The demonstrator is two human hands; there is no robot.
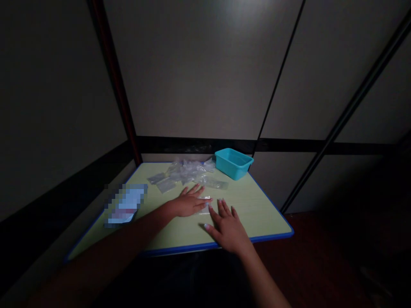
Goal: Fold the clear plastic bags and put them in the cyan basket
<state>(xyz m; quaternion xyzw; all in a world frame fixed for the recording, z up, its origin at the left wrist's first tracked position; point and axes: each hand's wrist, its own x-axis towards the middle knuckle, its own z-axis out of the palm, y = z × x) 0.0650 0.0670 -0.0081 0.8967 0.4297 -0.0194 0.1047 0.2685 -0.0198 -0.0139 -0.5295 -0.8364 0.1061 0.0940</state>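
Note:
A small clear plastic bag point(204, 209) lies flat near the middle of the table, partly covered by my fingers. My left hand point(189, 202) rests over its left side, fingers spread and pointing away and to the right. On the right, my right hand point(227, 226) lies with fingers apart, its index fingertip close to the bag's right edge; whether it touches the bag I cannot tell. Beyond both hands is a loose pile of clear plastic bags point(188, 170), several of them flat and others crumpled.
A turquoise plastic basin point(236, 166) stands at the table's back right corner. At the left edge lies a pixelated, blurred flat object point(126, 204). The pale table point(257, 214) has a blue rim, and wall panels point(199, 85) rise behind it.

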